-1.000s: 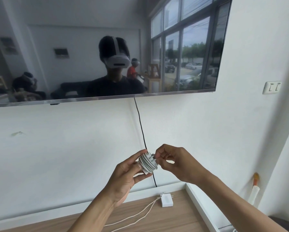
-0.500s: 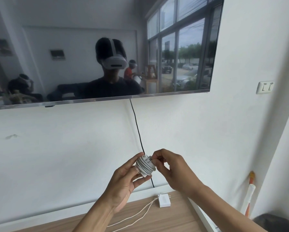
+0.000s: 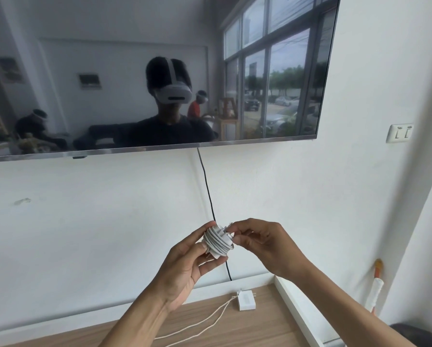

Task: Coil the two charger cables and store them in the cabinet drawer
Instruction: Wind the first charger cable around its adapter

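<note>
White wall [image 3: 97,234] fills the background, carrying a dark wall-mounted screen [image 3: 110,58] whose glossy face reflects a room, windows and a person wearing a headset; a black cord [image 3: 206,182] hangs from the lower edge of the screen down the wall. At the right of the wall sits a white double switch plate [image 3: 400,133]. Below, a wooden cabinet top [image 3: 260,324] with a white raised edge along its right side bears the second charger [image 3: 245,300], a white adapter block lying flat near the wall, its pale uncoiled cable [image 3: 205,321] trailing loosely toward the lower left. Held in the air above this surface, in front of the black cord, is the first charger [image 3: 218,241], its grey-white cable wound in tight turns around the adapter body. The left hand [image 3: 187,264] grips this bundle from the left, thumb and fingertips closed on the coils. The right hand [image 3: 265,242] meets it from the right, thumb and forefinger pinched on the free cable end at the top of the bundle. A white-and-orange handled object [image 3: 375,284] leans in the corner at the far right.
</note>
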A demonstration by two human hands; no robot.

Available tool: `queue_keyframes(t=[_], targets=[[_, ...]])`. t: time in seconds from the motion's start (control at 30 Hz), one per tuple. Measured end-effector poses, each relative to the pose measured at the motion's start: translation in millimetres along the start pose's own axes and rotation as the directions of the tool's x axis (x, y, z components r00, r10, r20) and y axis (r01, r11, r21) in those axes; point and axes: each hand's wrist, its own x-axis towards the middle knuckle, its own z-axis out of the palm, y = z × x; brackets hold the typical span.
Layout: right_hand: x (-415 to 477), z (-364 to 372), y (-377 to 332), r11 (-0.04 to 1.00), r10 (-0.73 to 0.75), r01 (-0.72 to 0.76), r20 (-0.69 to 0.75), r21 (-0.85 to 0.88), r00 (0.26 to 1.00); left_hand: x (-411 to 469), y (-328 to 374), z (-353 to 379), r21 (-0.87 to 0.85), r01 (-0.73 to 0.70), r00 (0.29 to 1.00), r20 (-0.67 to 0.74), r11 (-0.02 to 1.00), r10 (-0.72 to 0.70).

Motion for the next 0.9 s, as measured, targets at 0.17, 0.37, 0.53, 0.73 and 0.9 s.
queue_keyframes(t=[0.17,0.37,0.53,0.73,0.9], targets=[[-2,-4,-2,0.994,0.052,-0.041,0.110,-0.101,0.993,-3,-2,-2,0.118,0.013,1.000,-0.002,0.993,-0.013],[-7,0,-5,0.988,0.060,-0.045,0.101,-0.149,0.993,-6,-4,-2,0.136,0.002,1.000,0.020,0.991,-0.004],[-12,5,-5,0.967,0.028,0.000,0.103,-0.256,0.994,-8,-8,-2,0.136,0.015,0.999,0.031,0.991,-0.019],[-20,11,-3,0.964,-0.042,0.057,0.063,-0.260,0.997,-8,-9,0,0.090,0.026,0.999,0.020,0.996,-0.028],[-15,19,-4,0.977,-0.060,0.041,-0.084,-0.211,0.995,-4,-5,4,0.026,0.027,0.999,-0.017,0.999,-0.027]])
